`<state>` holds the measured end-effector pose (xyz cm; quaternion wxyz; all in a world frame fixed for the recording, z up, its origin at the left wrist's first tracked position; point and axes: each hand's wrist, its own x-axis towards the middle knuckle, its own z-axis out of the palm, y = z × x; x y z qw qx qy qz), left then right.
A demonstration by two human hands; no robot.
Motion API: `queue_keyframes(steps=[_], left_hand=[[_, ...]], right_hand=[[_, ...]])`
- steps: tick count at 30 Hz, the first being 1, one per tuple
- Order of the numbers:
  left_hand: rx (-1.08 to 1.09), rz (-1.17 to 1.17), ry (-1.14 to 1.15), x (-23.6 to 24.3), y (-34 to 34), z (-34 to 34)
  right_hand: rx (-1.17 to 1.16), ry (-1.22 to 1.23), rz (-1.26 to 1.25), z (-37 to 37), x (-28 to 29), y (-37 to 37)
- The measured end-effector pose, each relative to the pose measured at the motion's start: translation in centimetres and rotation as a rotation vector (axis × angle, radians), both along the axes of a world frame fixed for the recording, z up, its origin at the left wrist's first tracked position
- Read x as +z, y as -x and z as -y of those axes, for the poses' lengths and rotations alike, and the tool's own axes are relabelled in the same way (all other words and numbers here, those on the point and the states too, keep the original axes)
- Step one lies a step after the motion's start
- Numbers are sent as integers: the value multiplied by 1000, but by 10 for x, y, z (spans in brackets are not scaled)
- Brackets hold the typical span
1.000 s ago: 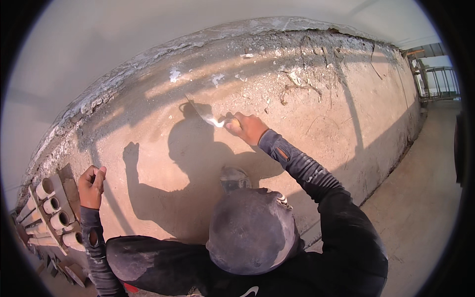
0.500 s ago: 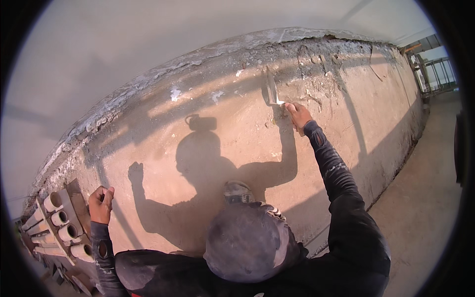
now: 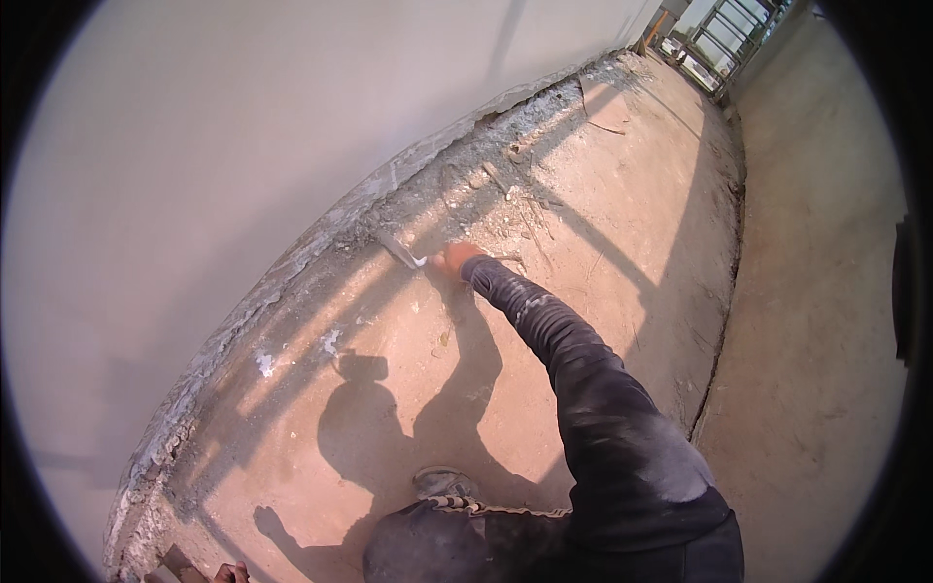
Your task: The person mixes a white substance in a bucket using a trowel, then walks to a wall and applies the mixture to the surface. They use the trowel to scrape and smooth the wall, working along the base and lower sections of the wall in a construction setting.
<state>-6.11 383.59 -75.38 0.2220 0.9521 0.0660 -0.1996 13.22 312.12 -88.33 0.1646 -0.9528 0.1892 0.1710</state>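
The wall (image 3: 194, 175) is plain pale grey-white. The ledge (image 3: 408, 408) is tan, speckled with white splashes and crossed by dark shadows, its edge rough grey. The sleeve (image 3: 583, 379) is black, dusted grey. The trowel (image 3: 400, 251) shows whitish-grey.

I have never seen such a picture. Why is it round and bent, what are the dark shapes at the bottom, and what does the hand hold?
The picture comes from a wide fisheye camera worn on a person's head, so straight edges bend. The dark shape at the bottom is the person's own clothing, with a shoe below. The right hand, in a dark sleeve, reaches to a tan plastered wall and holds a small flat-bladed tool near the rough grey strip under the white surface. The left hand barely shows at the lower edge; whether it holds something cannot be told. Shadows of the person fall on the wall.
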Motion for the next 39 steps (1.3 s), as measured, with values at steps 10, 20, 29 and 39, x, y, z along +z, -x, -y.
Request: queue_keyframes(steps=[10,20,29,39], left_hand=[[394,10,227,-6,37,-17],[276,68,268,-14,29,-9],[355,9,263,5,37,-8],[32,-47,65,15,27,-18]], right_hand=[[-13,-161,53,-50,-6,62],[158,-23,-45,27,-24,141],[-48,-236,140,-104,-11,159],[409,-284,69,-224,-63,216]])
